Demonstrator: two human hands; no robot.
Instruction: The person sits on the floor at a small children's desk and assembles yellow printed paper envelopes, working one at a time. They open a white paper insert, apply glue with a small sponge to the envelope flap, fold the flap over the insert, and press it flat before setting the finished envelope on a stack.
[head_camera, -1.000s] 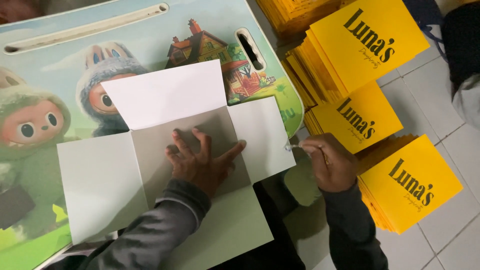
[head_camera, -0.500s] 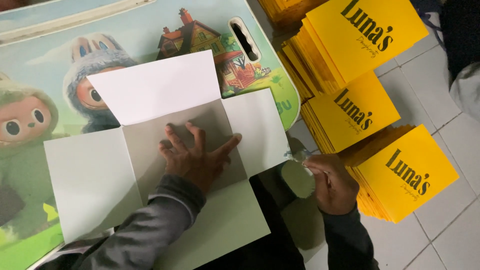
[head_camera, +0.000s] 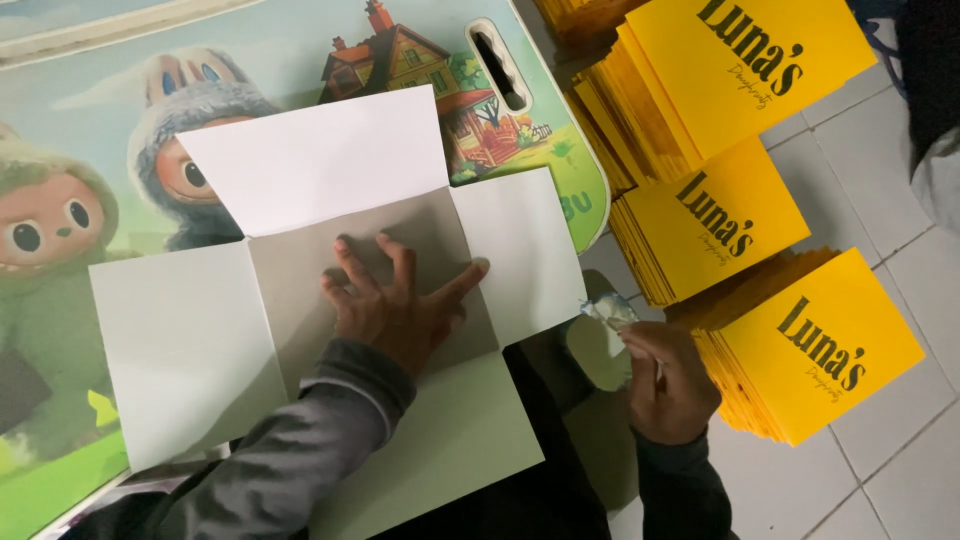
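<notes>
You are pressing your left hand (head_camera: 395, 310), fingers spread, on the unfolded box blank (head_camera: 300, 300) on the counter (head_camera: 90, 110); your right hand (head_camera: 672, 385), now lower, is clamping a small tool (head_camera: 610, 312).

Right hand (head_camera: 672, 385) hides most of small tool; top yellow stack (head_camera: 745, 70) cropped.

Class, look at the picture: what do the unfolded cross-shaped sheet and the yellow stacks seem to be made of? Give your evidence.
The unfolded sheet under the left hand looks like matte paperboard: grey centre, white flaps, crisp fold lines. The yellow stacks appear to be thin matte card, with many fine layered edges at the sides.
</notes>
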